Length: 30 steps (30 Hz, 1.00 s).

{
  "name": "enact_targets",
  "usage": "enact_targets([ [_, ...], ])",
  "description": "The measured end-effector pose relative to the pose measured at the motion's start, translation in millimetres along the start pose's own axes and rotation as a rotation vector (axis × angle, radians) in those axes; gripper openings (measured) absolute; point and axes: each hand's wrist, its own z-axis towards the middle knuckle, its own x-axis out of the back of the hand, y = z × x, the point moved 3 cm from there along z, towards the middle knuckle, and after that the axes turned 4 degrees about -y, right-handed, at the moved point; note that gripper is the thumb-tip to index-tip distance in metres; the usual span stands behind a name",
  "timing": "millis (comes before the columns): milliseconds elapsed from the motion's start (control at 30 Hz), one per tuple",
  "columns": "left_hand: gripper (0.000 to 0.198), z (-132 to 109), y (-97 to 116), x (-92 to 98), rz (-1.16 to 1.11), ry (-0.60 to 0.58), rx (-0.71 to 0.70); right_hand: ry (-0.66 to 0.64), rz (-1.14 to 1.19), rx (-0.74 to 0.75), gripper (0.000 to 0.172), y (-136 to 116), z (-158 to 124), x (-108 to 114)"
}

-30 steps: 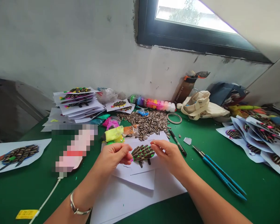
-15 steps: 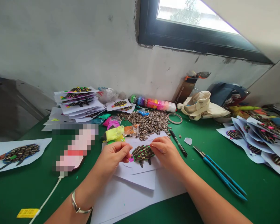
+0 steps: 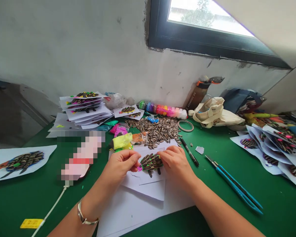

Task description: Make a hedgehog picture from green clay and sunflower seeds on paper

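Note:
On a small white paper card point(image 3: 151, 189) lies an animal-like figure of striped sunflower seeds point(image 3: 151, 162) set in green clay, with a pink end at the left and two dark legs below. Beside the pink end is my left hand point(image 3: 123, 163), its thumb and index finger pinched together; whatever is between them is too small to name. My right hand point(image 3: 176, 161) rests at the figure's right end, fingers curled together over the seeds. Its fingertips are partly hidden, and what they hold, if anything, cannot be made out. Larger white sheets point(image 3: 123, 214) lie beneath the card.
Loose sunflower seeds point(image 3: 162, 130) are heaped behind the card, near yellow clay point(image 3: 122, 141) in a bag. To the right lie a black pen point(image 3: 189, 152) and blue tweezers point(image 3: 236, 187). Stacked seed pictures stand left point(image 3: 86, 110) and right point(image 3: 281, 144). A bottle point(image 3: 198, 93) leans by the wall.
My right hand has shifted slightly inward, and its fingers sit lower over the figure's right end. My left hand keeps its pinch by the pink end. The whole view has moved a little.

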Motion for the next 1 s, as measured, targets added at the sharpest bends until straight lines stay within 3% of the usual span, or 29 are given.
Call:
enact_targets([
  [300, 0.031, 0.8, -1.5, 0.1, 0.000, -0.003, -0.001, 0.105, 0.033, -0.055, 0.029, 13.9, -2.8, 0.1],
  [433, 0.030, 0.4, -1.0, 0.2, -0.008, -0.009, -0.003, 0.049, 0.079, -0.058, 0.028, 10.3, -2.5, -1.3],
  [533, 0.031, 0.4, -2.8, 0.4, -0.042, 0.001, 0.047, 0.027, 0.096, -0.062, 0.028, 10.3, -2.0, -1.4],
  [733, 0.038, 0.5, -5.6, -1.1, -0.128, -0.016, 0.141, 0.145, 0.163, -0.079, 0.026, 17.2, -2.2, 5.5],
  [900, 0.051, -4.7, -5.1, -8.2, -0.184, -0.105, 0.189, 0.203, 0.320, 0.073, 0.025, -17.7, -4.2, 18.0],
  [1000, 0.063, -9.6, -8.0, -17.6, -0.237, -0.239, 0.193, 0.158, 0.381, 0.131, 0.021, -45.5, -5.9, 17.8],
])
